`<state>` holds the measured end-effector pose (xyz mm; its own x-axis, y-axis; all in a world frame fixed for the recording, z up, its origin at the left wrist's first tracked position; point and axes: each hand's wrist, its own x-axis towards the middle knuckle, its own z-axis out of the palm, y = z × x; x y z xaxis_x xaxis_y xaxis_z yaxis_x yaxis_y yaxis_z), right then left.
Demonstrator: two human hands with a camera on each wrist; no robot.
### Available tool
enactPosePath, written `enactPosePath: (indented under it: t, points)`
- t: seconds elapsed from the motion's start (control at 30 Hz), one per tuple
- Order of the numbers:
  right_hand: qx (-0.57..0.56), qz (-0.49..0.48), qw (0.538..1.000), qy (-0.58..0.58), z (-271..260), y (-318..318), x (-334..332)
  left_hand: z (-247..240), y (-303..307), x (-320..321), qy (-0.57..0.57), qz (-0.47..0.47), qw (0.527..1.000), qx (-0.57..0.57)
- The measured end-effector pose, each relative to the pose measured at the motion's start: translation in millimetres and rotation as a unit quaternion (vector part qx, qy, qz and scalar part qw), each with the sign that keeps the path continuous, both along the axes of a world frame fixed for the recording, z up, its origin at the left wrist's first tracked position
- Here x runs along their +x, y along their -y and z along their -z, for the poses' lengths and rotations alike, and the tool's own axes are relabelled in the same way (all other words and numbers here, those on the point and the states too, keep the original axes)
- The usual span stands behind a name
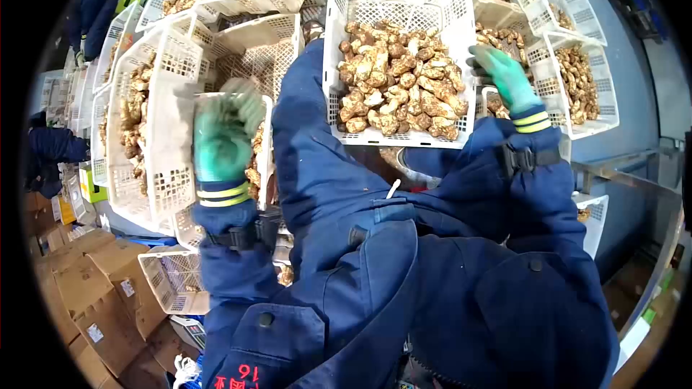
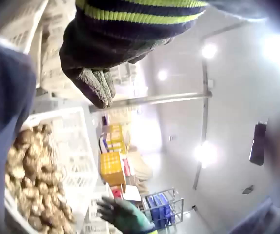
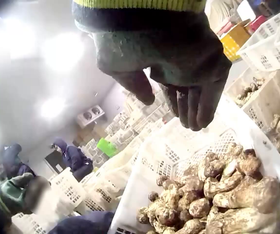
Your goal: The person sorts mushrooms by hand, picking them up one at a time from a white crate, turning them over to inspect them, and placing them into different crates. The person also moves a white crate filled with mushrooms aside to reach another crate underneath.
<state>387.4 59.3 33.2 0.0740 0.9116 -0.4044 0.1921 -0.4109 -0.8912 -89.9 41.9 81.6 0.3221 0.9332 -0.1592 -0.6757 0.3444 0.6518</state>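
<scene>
A white crate (image 1: 398, 142) of brown-and-cream mushrooms (image 1: 404, 79) rests across the person's lap, tilted. Beside its right rim is the green-gloved right hand (image 1: 504, 75), fingers extended and nothing in them. In the right wrist view the right hand (image 3: 164, 73) hangs above the mushrooms (image 3: 242, 195), apart from them. The left hand (image 1: 225, 137), blurred in the head view, is over a crate on the left, its fingers loosely bent. The left wrist view shows the left hand (image 2: 101, 58) with fingers together and no object visible; its palm side is hidden.
Mushroom crates surround the person: a tall one (image 1: 166, 173) on the left, another (image 1: 605, 122) on the right. An emptier crate (image 1: 288, 29) stands behind the left hand. Cardboard boxes (image 1: 115, 281) are at lower left, a metal rail (image 1: 663, 259) at right. Other people (image 3: 74, 158) sit farther off.
</scene>
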Motion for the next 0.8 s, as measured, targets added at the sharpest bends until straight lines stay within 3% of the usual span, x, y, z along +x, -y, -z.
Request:
enactPosePath:
  t: [0.03, 0.07, 0.1, 0.13, 0.17, 0.23, 0.3, 0.33, 0.43, 0.47, 0.5, 0.57, 0.6, 0.63, 0.7, 0.73, 0.8]
  points:
    - [0.066, -0.099, 0.989, 0.092, 16.3, -15.5, -15.4, 26.5, 9.1, 30.1, 0.071, 0.057, 0.996, -0.021]
    - [-0.003, -0.094, 0.991, 0.095, 16.2, -23.3, -34.9, 52.9, 18.3, 60.2, 0.135, 0.115, 0.983, -0.047]
    - [-0.069, -0.089, 0.989, 0.097, 15.2, -32.7, -53.0, 56.2, 27.9, 74.6, 0.070, 0.099, 0.991, -0.054]
    - [-0.044, -0.142, 0.978, 0.145, 28.1, -42.5, -67.9, 59.4, 37.5, 89.0, 0.004, 0.086, 0.994, -0.064]
    - [-0.017, -0.196, 0.962, 0.192, 49.6, -53.9, -77.3, 55.2, 37.7, 103.0, -0.061, 0.103, 0.982, -0.149]
    - [0.161, -0.301, 0.851, 0.399, 81.0, -67.2, -93.9, 71.9, 41.9, 111.2, 0.001, 0.121, 0.976, -0.182]
    - [0.210, -0.332, 0.797, 0.459, 87.7, -79.1, -116.1, 86.2, 44.3, 116.2, 0.006, 0.117, 0.976, -0.184]
    - [0.168, -0.356, 0.767, 0.506, 80.3, -85.5, -132.3, 91.1, 44.6, 115.2, 0.010, 0.114, 0.976, -0.185]
    - [0.138, -0.398, 0.722, 0.550, 131.1, -95.4, -142.0, 98.8, 42.8, 110.0, 0.032, 0.097, 0.974, -0.203]
    - [0.112, -0.394, 0.719, 0.561, 138.0, -96.9, -141.3, 100.3, 42.9, 108.5, 0.042, 0.092, 0.972, -0.211]
    - [0.175, -0.362, 0.709, 0.580, 148.1, -91.3, -136.9, 97.0, 41.7, 107.6, 0.030, 0.086, 0.974, -0.209]
    - [0.096, -0.406, 0.699, 0.581, 107.0, -82.7, -143.8, 86.3, 39.4, 108.3, 0.006, 0.079, 0.976, -0.205]
    - [0.198, -0.378, 0.717, 0.551, 103.4, -73.6, -138.4, 87.0, 38.1, 108.0, 0.014, 0.084, 0.973, -0.214]
    - [0.185, -0.386, 0.715, 0.553, 98.0, -65.1, -132.4, 87.4, 37.7, 108.0, 0.017, 0.086, 0.973, -0.212]
    - [0.262, -0.352, 0.753, 0.491, 88.1, -52.0, -121.3, 85.5, 39.0, 108.0, 0.019, 0.087, 0.975, -0.204]
    - [0.341, -0.310, 0.747, 0.478, 73.9, -40.5, -121.6, 80.8, 40.4, 108.8, 0.014, 0.088, 0.979, -0.182]
    - [0.371, -0.248, 0.788, 0.424, 34.1, -16.5, -130.0, 74.8, 44.2, 113.2, -0.038, 0.118, 0.982, -0.140]
